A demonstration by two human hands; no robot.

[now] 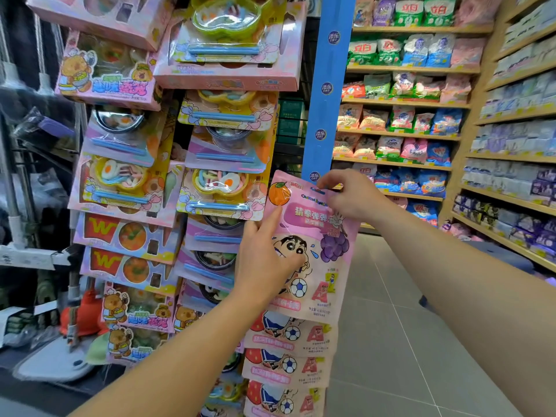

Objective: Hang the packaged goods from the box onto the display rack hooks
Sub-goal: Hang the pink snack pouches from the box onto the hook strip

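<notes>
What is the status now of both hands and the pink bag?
Left hand flat on pink bag. Right hand has a pinch grip on its top edge. Hook not visible. Nothing in the way.

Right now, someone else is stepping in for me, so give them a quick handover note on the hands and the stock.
Right hand pinches the top edge of the pink candy pouch; left hand steadies its face. Whether it sits on a hook is hidden.
Done: similar pouches hang in a column below.
Left: seat this pouch, then hang the rest; the box is out of view.
</notes>
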